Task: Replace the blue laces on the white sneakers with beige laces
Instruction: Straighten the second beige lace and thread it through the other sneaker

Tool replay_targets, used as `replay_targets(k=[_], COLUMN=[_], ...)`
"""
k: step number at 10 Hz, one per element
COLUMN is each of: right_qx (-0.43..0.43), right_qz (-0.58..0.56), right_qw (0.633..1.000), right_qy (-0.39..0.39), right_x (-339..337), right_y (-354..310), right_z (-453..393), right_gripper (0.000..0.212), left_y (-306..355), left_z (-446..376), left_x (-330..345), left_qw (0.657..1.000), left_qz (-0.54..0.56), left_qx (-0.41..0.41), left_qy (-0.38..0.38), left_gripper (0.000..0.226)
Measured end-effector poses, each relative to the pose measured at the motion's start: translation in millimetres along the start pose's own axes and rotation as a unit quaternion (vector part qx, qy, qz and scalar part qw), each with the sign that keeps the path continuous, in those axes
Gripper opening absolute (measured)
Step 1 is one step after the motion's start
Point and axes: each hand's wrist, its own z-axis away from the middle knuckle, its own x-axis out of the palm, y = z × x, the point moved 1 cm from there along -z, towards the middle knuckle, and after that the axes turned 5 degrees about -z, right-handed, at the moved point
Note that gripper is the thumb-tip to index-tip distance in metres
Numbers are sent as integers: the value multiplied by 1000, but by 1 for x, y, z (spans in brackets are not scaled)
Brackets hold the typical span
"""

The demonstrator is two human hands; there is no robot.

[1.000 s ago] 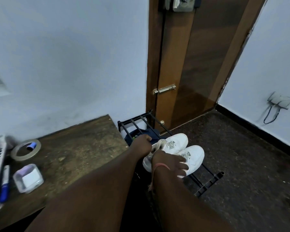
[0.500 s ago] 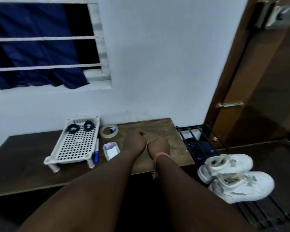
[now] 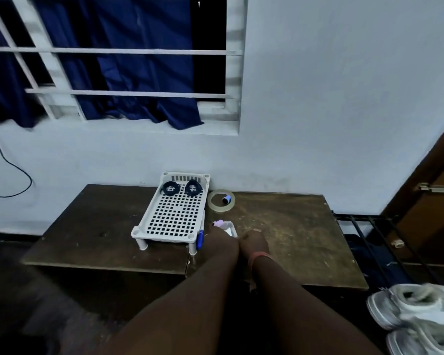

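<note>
Head view. The person's two forearms reach forward side by side over the low dark wooden table (image 3: 280,226); the left hand (image 3: 219,240) and the right hand (image 3: 254,243) lie close together near its front edge, seen from behind, so whether their fingers are curled or straight cannot be told, and nothing is seen held in either. A thin orange band (image 3: 260,258) circles the right wrist. The pair of white sneakers (image 3: 418,319) sits on the black metal bar rack (image 3: 369,234) at lower right, well apart from both hands and blurred, so their lace colour is unclear. Two dark blue coiled laces (image 3: 182,187) lie at the far end of the white perforated plastic tray (image 3: 173,216), beyond and left of the left hand. A blue pen (image 3: 200,238) rests beside the tray, just left of that hand; a small clear plastic box (image 3: 227,228) shows just past the knuckles. A roll of clear tape (image 3: 221,200) lies near the wall. Blue curtain (image 3: 128,67) hangs behind the window bars.
</note>
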Motion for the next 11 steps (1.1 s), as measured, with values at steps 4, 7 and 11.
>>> replay_targets(k=[4,7,11], right_qx=[-109,-136,-138], right_qz=[-42,-58,-100], right_qw=[991,988,985], right_qy=[72,49,14], right_x=[-1,78,131], right_y=[-75,-132,-140], right_z=[-14,-35,-69], right_gripper=[24,19,25], left_y=[23,-21,-59], left_z=[-53,-123,-175], left_x=[-35,-109,-114], left_qw=[983,971,985], left_qz=[34,-75,-11], left_qx=[58,-12,-78], left_qy=[172,227,151], left_gripper=[43,34,29])
